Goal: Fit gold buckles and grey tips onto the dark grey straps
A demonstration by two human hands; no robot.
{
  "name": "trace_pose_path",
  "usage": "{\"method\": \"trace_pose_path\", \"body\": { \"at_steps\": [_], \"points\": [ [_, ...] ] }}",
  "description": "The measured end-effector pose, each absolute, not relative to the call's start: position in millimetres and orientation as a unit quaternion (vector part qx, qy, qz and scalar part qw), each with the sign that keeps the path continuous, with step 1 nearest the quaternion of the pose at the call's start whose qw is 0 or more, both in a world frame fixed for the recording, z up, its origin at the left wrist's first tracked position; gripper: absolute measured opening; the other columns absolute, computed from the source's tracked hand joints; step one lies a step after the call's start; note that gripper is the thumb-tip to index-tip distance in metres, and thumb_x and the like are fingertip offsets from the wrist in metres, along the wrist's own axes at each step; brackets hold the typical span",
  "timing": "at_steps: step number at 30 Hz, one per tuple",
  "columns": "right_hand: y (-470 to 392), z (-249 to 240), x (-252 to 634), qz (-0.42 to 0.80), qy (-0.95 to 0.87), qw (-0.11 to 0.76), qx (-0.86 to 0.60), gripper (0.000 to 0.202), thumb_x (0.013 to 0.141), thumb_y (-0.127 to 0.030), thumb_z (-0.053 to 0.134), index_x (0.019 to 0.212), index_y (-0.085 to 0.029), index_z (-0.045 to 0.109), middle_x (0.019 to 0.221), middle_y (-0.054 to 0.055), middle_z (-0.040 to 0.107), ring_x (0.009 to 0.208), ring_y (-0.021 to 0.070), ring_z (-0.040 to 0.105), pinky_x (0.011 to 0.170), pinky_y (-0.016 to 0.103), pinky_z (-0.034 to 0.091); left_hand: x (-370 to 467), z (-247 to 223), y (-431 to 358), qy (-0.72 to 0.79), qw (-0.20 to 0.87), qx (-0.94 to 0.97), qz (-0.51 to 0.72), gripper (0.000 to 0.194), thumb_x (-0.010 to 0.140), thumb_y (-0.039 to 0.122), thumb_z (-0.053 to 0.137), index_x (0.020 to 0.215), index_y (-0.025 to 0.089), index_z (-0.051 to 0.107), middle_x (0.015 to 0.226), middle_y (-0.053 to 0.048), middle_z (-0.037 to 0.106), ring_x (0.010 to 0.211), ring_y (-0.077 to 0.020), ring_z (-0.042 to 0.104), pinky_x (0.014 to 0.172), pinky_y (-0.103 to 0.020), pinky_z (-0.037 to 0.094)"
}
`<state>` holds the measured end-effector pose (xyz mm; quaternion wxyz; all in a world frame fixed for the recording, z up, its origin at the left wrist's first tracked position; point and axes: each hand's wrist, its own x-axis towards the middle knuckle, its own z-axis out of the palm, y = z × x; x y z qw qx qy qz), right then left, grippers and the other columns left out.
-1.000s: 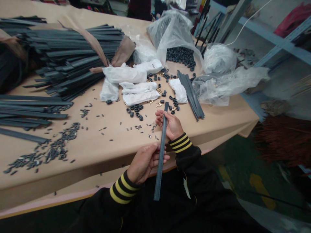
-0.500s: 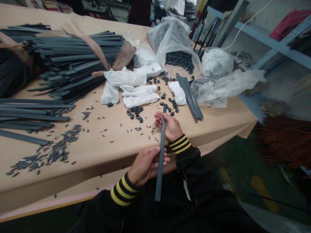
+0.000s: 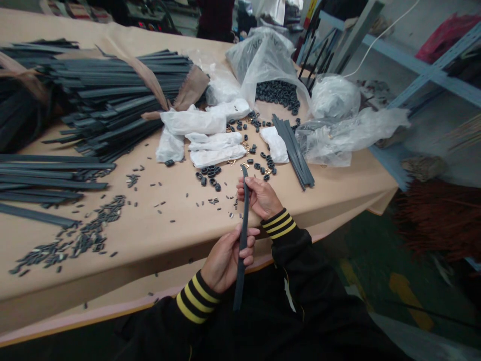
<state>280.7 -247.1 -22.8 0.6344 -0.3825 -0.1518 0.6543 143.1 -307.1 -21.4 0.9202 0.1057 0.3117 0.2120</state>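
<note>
A narrow dark grey strap runs upright through both hands, above the near table edge. My left hand is closed around its lower part, fingers curled about it. Higher up, my right hand pinches the strap between thumb and fingers, close to its top end. The strap is turned partly edge-on. Just beyond its tip lie small gold buckles and dark strap loops. Paper-wrapped white packets rest behind them.
Bundled dark straps and loose straps cover the left side. Small dark pieces are scattered nearby. A clear bag spills loops at the back. More straps and plastic wrap lie right, beside blue shelving.
The strap has turned from its broad stitched face to nearly edge-on, and its top has shifted left. My left hand has rolled with it.
</note>
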Motion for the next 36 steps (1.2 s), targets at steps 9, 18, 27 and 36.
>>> {"method": "trace_pose_path", "body": {
  "at_steps": [9, 18, 27, 36],
  "points": [
    [-243.6, -22.0, 272.9, 0.638, -0.183, 0.621, -0.417, 0.012, 0.082, -0.004, 0.044, 0.079, -0.011, 0.053, 0.077, 0.009, 0.069, 0.070, 0.0145, 0.067, 0.057, 0.021, 0.055, 140.9, -21.7, -305.4, 0.289, 0.930, 0.054, 0.220, 0.046, 0.088, 0.039, 0.033, 0.091, 0.004, 0.062, 0.069, -0.006, 0.052, 0.052, -0.0079, 0.045, 0.045, -0.020, 0.037],
    [-241.8, -22.6, 271.3, 0.633, -0.180, 0.613, -0.437, 0.014, 0.080, -0.001, 0.044, 0.078, -0.011, 0.054, 0.075, 0.007, 0.069, 0.070, 0.0129, 0.067, 0.056, 0.018, 0.055, 138.6, -24.3, -306.1, 0.310, 0.919, 0.065, 0.234, 0.028, 0.086, 0.027, 0.042, 0.093, 0.007, 0.060, 0.067, -0.005, 0.057, 0.053, -0.0074, 0.051, 0.044, -0.016, 0.042],
    [-241.3, -22.5, 271.7, 0.638, -0.176, 0.612, -0.433, 0.016, 0.080, 0.000, 0.043, 0.079, -0.011, 0.054, 0.072, 0.006, 0.068, 0.065, 0.0115, 0.066, 0.056, 0.019, 0.055, 136.7, -27.5, -304.5, 0.311, 0.921, 0.049, 0.230, 0.030, 0.088, 0.024, 0.037, 0.095, 0.005, 0.059, 0.069, -0.006, 0.059, 0.056, -0.0084, 0.055, 0.049, -0.016, 0.046],
    [-248.9, -23.8, 275.0, 0.648, -0.203, 0.605, -0.415, 0.008, 0.078, -0.009, 0.051, 0.082, -0.011, 0.059, 0.078, 0.006, 0.068, 0.058, 0.0095, 0.062, 0.057, 0.021, 0.054, 140.8, -23.6, -314.1, 0.374, 0.866, 0.195, 0.270, 0.016, 0.073, 0.026, 0.062, 0.075, 0.013, 0.053, 0.055, 0.003, 0.051, 0.048, -0.0058, 0.051, 0.046, -0.015, 0.044]
  ]
}}
